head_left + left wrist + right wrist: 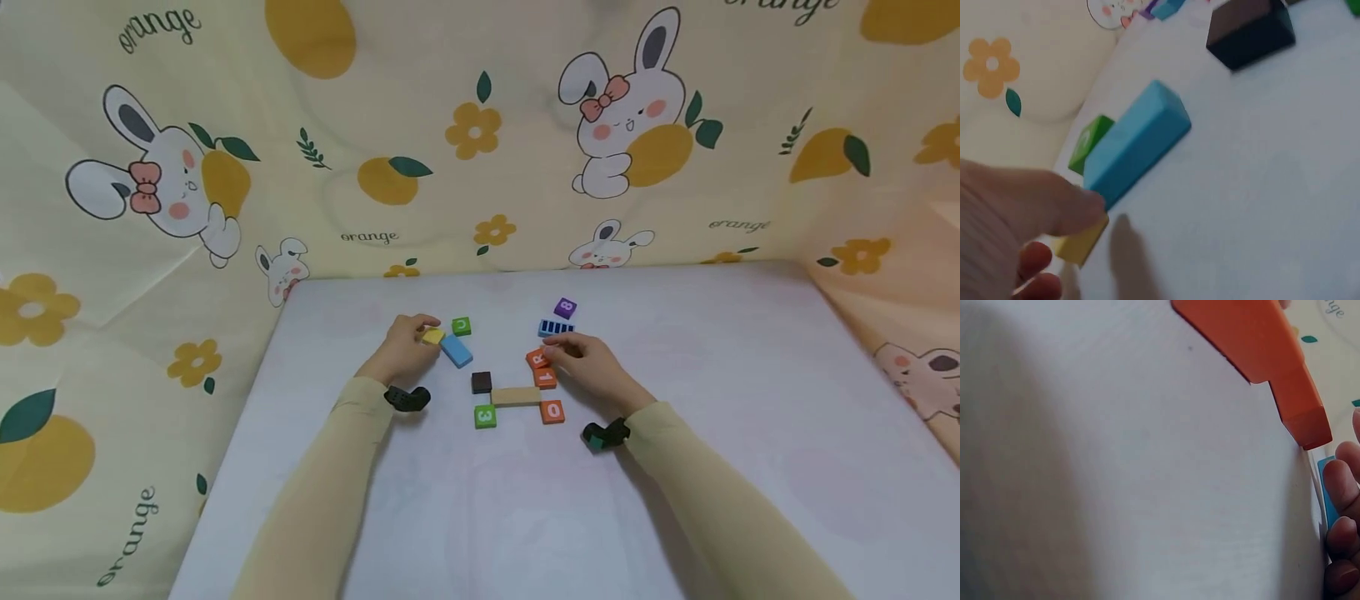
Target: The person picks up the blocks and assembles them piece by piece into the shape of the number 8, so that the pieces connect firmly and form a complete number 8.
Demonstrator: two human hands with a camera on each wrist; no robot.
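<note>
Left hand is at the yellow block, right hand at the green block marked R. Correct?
No: the block marked R is orange, not green, as the head view shows. The right hand is at it, and the left hand at the yellow block.

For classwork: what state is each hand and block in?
Left hand: pinching yellow block
Right hand: at R block, grip unclear
R block: faceup
1 block: faceup
0 block: faceup
3 block: faceup
Far green block: faceup
Purple block: faceup
Striped block: faceup
Blue block: flat
Tan block: flat
Dark block: unheld
</note>
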